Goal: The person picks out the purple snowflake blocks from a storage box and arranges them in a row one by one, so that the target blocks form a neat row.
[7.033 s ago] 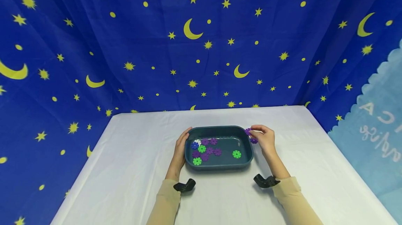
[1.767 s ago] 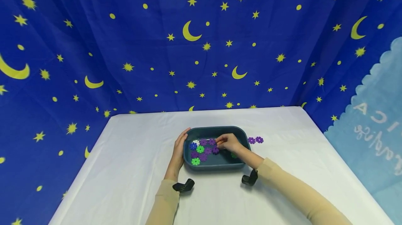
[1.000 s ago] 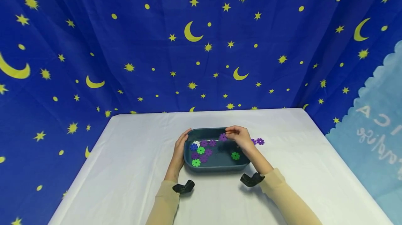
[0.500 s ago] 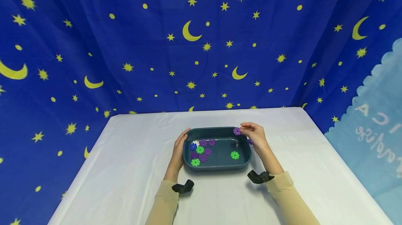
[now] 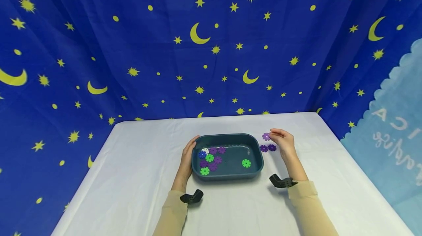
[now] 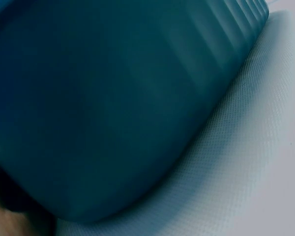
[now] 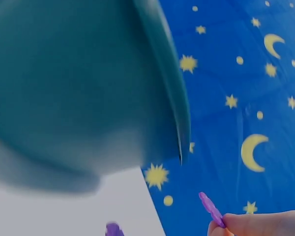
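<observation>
Purple disc (image 5: 265, 137) in R hand (image 5: 285, 144) pinch, near tray (image 5: 227, 177) w/ multicol. pcs (image 5: 209, 158), L hand (image 5: 187, 157) flat against it.

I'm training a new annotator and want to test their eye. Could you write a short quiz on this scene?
1. True or false: the right hand pinches a purple piece.
2. The left hand rests against which part of the tray? A) near side B) left end C) right end
3. Fill in: the lone piece near the tray's right end is ____ in colour.

Key: 1. True; 2. B; 3. green
</observation>
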{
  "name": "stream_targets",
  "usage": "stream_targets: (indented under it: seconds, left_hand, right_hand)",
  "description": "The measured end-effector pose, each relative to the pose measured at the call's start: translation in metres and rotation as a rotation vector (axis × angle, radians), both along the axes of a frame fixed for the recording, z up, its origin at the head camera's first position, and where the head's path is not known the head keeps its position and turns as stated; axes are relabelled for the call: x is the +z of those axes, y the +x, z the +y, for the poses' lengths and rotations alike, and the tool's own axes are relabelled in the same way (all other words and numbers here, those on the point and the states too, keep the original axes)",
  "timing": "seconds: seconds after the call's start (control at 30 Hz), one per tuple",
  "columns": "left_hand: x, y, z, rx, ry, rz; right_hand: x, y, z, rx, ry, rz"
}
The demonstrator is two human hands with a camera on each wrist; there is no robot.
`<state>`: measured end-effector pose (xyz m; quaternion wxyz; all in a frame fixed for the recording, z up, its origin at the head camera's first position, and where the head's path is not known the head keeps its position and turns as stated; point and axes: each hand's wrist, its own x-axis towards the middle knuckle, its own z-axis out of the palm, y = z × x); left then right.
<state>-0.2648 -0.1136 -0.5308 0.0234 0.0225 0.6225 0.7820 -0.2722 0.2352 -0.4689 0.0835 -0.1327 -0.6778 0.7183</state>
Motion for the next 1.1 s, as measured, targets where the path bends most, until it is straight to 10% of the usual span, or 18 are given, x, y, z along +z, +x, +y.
stream_targets:
  seconds: [1.1]
  left_hand:
    - [-0.002, -0.001, 0.001, 0.021, -0.009, 0.002]
  right_hand:
    - [-0.042, -0.005, 0.043, -0.186, 0.242, -0.111]
